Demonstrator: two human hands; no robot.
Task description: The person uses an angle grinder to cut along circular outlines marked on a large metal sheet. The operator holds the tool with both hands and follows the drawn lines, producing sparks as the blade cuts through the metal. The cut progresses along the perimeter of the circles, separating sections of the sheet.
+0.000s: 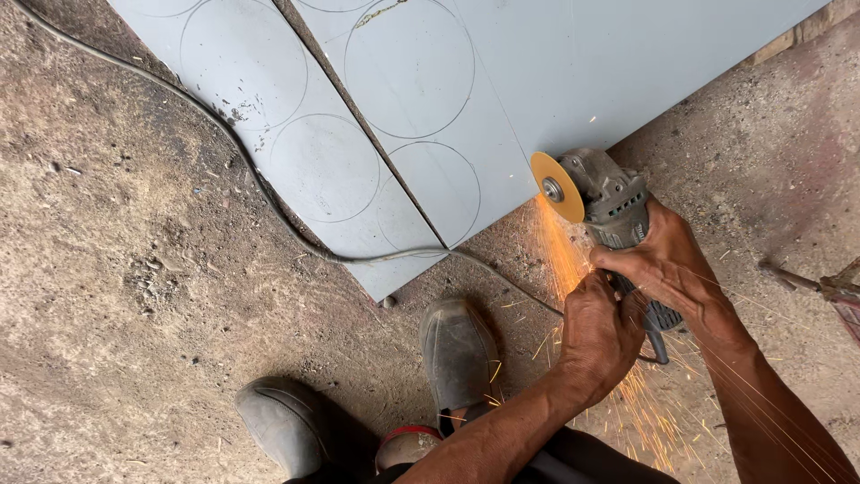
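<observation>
A grey angle grinder [614, 202] with a yellow cutting disc [557, 186] meets the near edge of a pale grey metal sheet [573, 72] lying on the dirt floor. Orange sparks [564, 255] spray back from the disc toward me. My right hand [674, 269] wraps over the grinder's body from the right. My left hand [598, 332] clasps the rear of the tool just below it, touching the right hand. Several circles [409, 67] are scribed on the sheet.
The grinder's grey cable [269, 193] runs across the left strip of sheet [269, 99] and over the ground toward the tool. My two worn shoes [459, 350] stand just below the sheet. A rusty metal piece [820, 285] lies at the right edge.
</observation>
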